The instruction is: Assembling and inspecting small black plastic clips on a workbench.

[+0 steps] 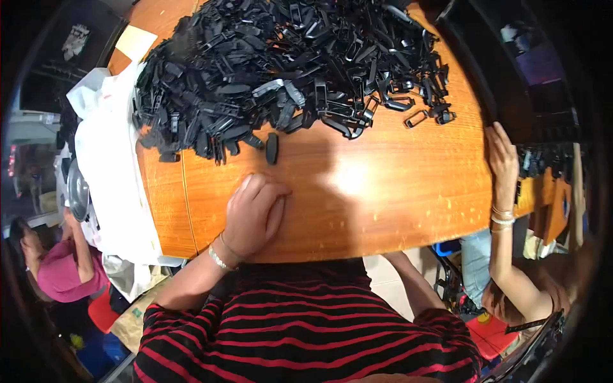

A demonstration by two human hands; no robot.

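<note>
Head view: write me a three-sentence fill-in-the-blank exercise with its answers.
1. The person's left hand shows over the table, but the ____ hand does not.
2. Most of the piled parts are ____ in colour.
3. The person's shirt has black and ____ stripes.
Missing words: right; black; red.

Parts pile on tbl, L hand before it, sheeting at L
</note>
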